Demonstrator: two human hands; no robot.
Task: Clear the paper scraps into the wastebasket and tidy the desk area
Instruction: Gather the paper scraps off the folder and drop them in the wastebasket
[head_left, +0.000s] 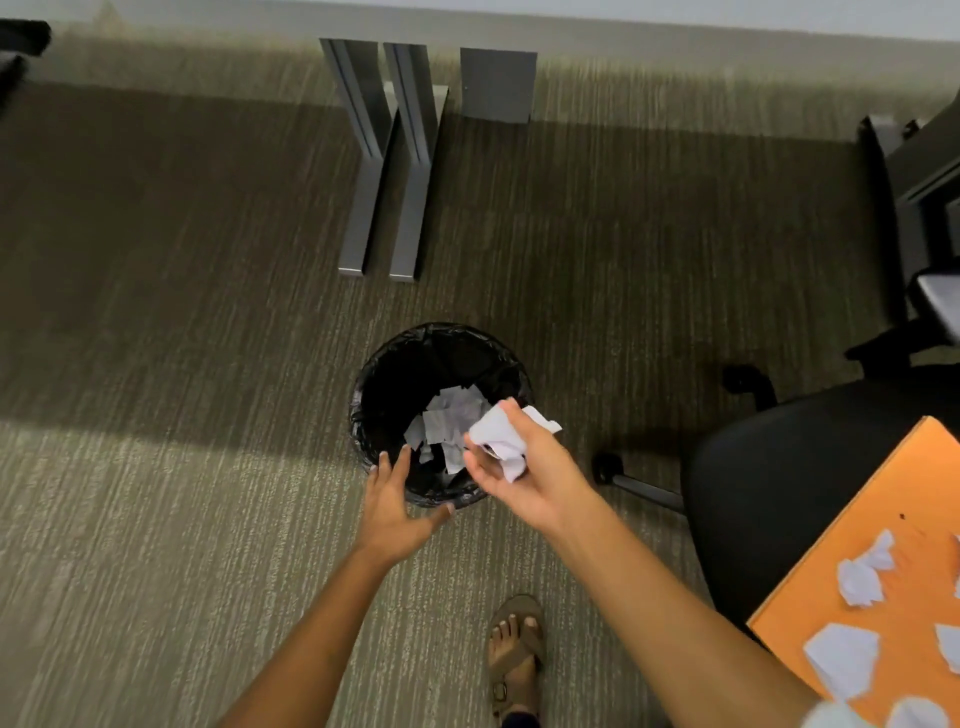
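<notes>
Centre frame: right hand (524, 467) clutching crumpled paper (498, 439) over wastebasket (384, 364); left hand (389, 506) spread, holding nothing, at rim.

I log: striped carpet (156, 322) underfoot; two grey metal desk legs (387, 156) and a grey panel (497, 85) at the far wall; black office chair (789, 467) on the right; sandalled foot (516, 654) near, centre.
</notes>
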